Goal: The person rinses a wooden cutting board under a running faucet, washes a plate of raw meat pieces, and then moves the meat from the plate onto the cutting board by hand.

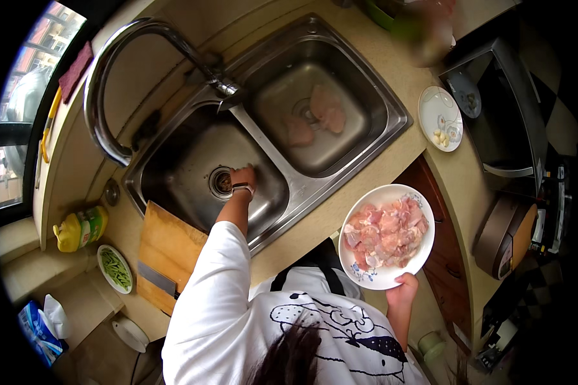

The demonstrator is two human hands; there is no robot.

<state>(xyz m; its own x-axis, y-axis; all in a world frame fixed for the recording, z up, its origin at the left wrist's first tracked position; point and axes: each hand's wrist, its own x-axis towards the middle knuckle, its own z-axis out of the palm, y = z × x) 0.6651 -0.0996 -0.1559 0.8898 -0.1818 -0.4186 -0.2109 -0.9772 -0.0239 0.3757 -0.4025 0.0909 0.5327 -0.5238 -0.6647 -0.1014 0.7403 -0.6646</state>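
Observation:
My left hand (242,177), with a band on its wrist, reaches down to the drain (221,183) of the left sink basin (188,139). Its fingertips are at the drain opening and hard to make out; some brownish bits show inside. My right hand (403,287) grips the lower rim of a white plate (361,280) with a blue floral pattern, held out over the floor in front of the counter. Raw, pink chicken pieces (385,233) are heaped on it. In the right basin (279,82), larger pieces of raw meat (326,109) lie in water around the drain.
A chrome faucet (92,91) arches over the left basin. A wooden cutting board (166,240) with a cleaver (156,279) overlaps the sink's edge. Nearby are a dish of cut green beans (115,269) and a yellow bottle (81,228). Right stand a plate with garlic cloves (440,138) and a microwave (501,115).

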